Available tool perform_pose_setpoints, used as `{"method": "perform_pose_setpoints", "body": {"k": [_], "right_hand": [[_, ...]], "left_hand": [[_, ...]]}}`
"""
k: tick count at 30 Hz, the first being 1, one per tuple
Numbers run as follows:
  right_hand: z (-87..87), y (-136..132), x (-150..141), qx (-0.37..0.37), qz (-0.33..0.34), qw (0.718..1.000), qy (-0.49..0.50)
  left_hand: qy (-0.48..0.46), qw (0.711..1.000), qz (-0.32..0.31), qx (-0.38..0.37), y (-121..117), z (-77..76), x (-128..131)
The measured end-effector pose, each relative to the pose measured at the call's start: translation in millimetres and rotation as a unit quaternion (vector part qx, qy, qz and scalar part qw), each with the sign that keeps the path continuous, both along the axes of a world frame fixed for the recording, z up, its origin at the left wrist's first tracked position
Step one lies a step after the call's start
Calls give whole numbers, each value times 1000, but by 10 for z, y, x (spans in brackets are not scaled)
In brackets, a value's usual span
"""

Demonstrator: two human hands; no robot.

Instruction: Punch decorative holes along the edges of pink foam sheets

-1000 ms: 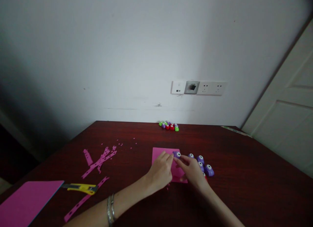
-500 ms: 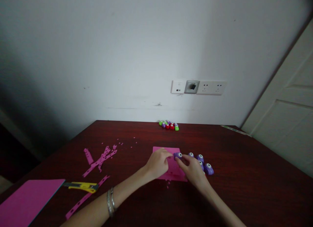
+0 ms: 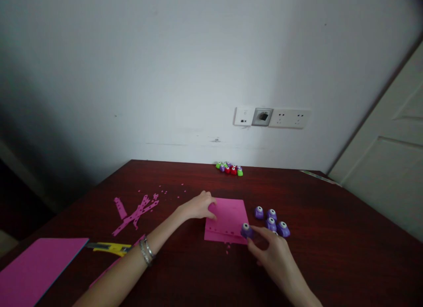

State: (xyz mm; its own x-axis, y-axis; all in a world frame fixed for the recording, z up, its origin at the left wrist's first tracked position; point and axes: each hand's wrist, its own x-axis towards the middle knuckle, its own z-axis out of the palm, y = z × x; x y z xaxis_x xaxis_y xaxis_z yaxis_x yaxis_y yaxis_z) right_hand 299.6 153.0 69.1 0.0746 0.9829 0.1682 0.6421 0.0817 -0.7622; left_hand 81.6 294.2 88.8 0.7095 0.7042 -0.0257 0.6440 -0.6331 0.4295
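Observation:
A pink sheet of paper [image 3: 228,212] lies in front of me, with a row of small punched holes along its near side. My left hand [image 3: 200,205] is at the sheet's left edge, thumb and forefinger apart and close to the paper; I cannot tell if they press on it. Between the thumb and fingers of my right hand [image 3: 272,249] is a purple craft punch [image 3: 246,231] with a white round button, at the sheet's near right corner. Several more purple punches [image 3: 271,223] stand just right of the sheet. Tiny pink cut-outs [image 3: 228,246] lie below its near edge.
Punched pink strips [image 3: 137,214] and scraps lie on the left. A yellow utility knife [image 3: 112,248] with its blade showing rests beside a pink stack of sheets [image 3: 39,267]. Green, red and purple punches [image 3: 228,168] sit by the wall. A ruler-like strip [image 3: 320,178] lies far right.
My right hand has brought the punch nearer, from the sheet's upper right to its near right corner. My left hand has moved left, away from the punch, to the sheet's left edge.

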Motion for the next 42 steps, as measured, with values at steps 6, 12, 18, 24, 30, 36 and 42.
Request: {"method": "perform_pose_setpoints", "body": {"k": [6,12,18,24,30,36,42], "right_hand": [[-36,3,25,-69,-21,996,46],[-24,21,34,-94,-42,988,113],[-59,15,4,-72,-35,992,102],[-62,11,-6,-60,-41,994,83],[18,6,64,-57,-15,998,25],[-9,25,65,-34,-24,999,-8],[-44,39,68,-38,-44,998,23]], "left_hand": [[5,1000,8,-19,27,-53,16],[8,999,19,-41,60,-96,16],[8,998,19,-59,69,-80,29],[-33,995,50,-76,77,-58,28],[-101,973,73,-193,192,-128,-38],[-180,939,55,-287,207,-71,-96],[-222,903,112,-350,161,-52,-67]]}}
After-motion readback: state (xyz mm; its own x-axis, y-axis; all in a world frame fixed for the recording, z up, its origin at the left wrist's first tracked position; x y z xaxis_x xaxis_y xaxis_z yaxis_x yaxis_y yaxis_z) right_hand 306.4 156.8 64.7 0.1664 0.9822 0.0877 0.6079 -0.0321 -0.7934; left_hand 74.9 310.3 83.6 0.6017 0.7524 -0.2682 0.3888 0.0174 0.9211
